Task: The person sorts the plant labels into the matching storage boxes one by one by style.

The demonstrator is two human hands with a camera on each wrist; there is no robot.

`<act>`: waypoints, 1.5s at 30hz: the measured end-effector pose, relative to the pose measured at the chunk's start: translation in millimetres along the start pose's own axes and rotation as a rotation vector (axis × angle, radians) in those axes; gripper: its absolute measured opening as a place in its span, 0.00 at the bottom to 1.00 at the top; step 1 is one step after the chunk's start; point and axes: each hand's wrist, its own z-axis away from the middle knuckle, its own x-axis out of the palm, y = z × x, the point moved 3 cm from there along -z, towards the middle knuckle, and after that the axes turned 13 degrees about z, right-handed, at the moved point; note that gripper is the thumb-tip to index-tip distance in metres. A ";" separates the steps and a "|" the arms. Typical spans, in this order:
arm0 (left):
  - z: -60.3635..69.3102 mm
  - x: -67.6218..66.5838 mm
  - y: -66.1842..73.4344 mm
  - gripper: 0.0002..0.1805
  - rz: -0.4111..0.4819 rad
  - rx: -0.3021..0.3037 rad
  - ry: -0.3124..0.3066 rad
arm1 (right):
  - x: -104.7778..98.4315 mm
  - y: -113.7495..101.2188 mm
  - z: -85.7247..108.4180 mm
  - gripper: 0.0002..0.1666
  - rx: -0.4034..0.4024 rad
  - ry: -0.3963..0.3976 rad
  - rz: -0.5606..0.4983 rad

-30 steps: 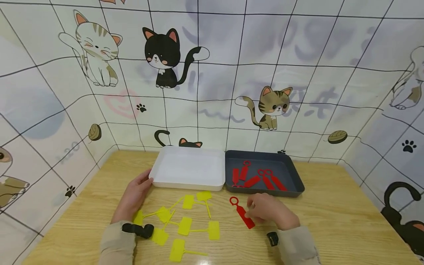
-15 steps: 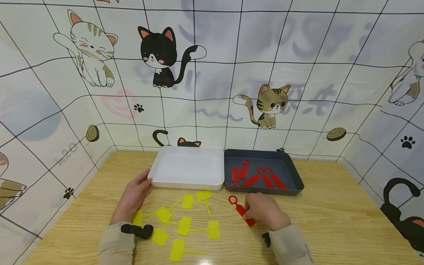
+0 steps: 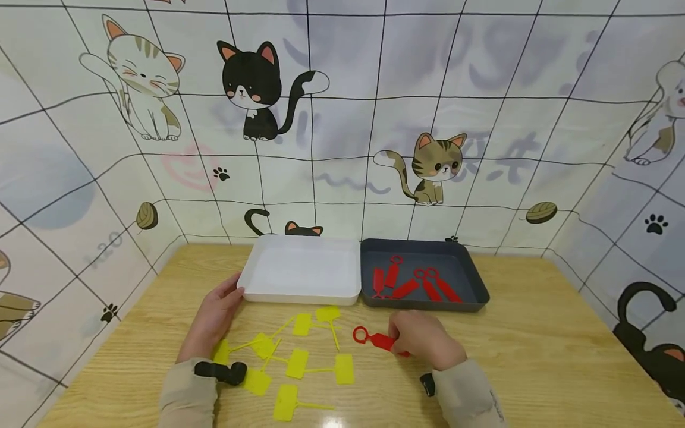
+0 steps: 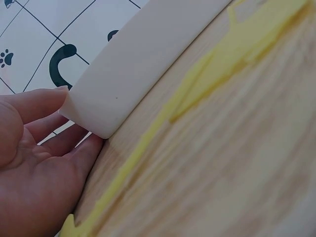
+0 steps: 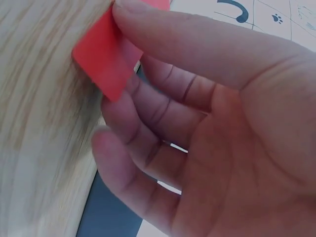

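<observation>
— Please, what did the right hand (image 3: pixel 421 339) hold?
— It pinched one red tag (image 3: pixel 382 341) between thumb and fingers, over the counter (image 3: pixel 540 333), at seven o'clock from the dark tray (image 3: pixel 446 258), in which more red tags (image 3: pixel 405 289) lay.
— And the left hand (image 3: pixel 213 321)?
— This one gripped the white tray (image 3: pixel 302 270) at its eight o'clock corner.
— Where were the yellow tags (image 3: pixel 297 363)?
— They lay around nine o'clock from that red tag.

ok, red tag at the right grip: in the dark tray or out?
Out. The head view shows the right grip pinching the red tag in front of the dark tray; other red tags lie inside.
</observation>
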 end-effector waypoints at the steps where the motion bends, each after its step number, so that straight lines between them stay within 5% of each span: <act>1: -0.1 0.0 0.8 0.31 0.001 0.003 0.000 | -0.2 0.1 -0.6 0.13 -0.009 0.000 0.000; 7: -0.3 -0.2 2.8 0.31 0.001 0.005 -0.011 | -2.3 1.0 -2.2 0.13 -0.078 -0.040 -0.050; 13: 0.5 0.0 1.4 0.31 -0.005 0.004 -0.013 | -5.0 6.8 -2.4 0.09 -0.094 -0.087 -0.270; 21: 3.1 1.6 -0.8 0.30 -0.030 -0.010 -0.003 | -5.8 22.7 -5.3 0.15 -0.112 0.005 -0.383; 30: 0.9 -0.5 -1.4 0.30 -0.020 -0.014 -0.004 | -9.4 26.9 -10.7 0.14 -0.059 0.080 -0.336; 40: 0.1 -1.6 -1.2 0.31 -0.018 -0.009 -0.012 | -12.6 36.4 -13.9 0.11 0.099 0.173 -0.457; 45: 0.3 -2.0 -1.7 0.30 -0.020 -0.004 -0.012 | -14.4 41.1 -13.6 0.10 0.113 0.214 -0.510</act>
